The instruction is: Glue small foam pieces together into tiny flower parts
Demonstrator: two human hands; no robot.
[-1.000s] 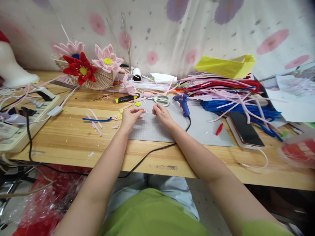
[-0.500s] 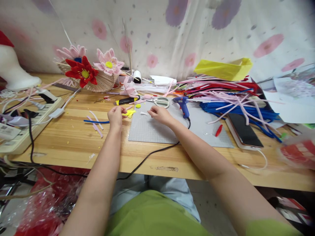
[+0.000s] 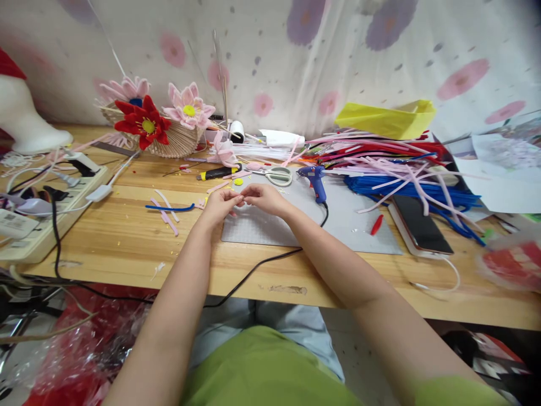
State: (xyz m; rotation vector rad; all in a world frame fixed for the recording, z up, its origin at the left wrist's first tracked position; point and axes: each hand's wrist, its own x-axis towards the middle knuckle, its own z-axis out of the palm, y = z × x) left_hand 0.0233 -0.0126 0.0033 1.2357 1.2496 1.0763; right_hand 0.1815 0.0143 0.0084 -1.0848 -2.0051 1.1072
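Observation:
My left hand [image 3: 222,206] and my right hand [image 3: 264,199] meet fingertip to fingertip over the left part of the grey cutting mat [image 3: 270,228]. Both are closed in a pinch; whatever sits between the fingers is too small or hidden to name. Just beyond them lie a yellow disc [image 3: 239,181], scissors [image 3: 279,176] and a yellow-black utility knife [image 3: 218,173]. A blue glue gun [image 3: 316,183] rests on the mat to the right. Left of my left hand are a blue pipe cleaner [image 3: 169,208] and short pink strips [image 3: 169,223].
Bundles of blue pipe cleaners [image 3: 372,189] and a phone [image 3: 420,225] lie on the right. At the back left stand a red fuzzy flower [image 3: 141,123] and a pink one [image 3: 189,107]. A power strip [image 3: 51,225] fills the left edge. The black cord [image 3: 262,263] crosses the table front.
My hands have come together from apart. My left hand has moved right, away from the yellow pieces, and my right hand slightly left, with its fingertips now at the left hand's.

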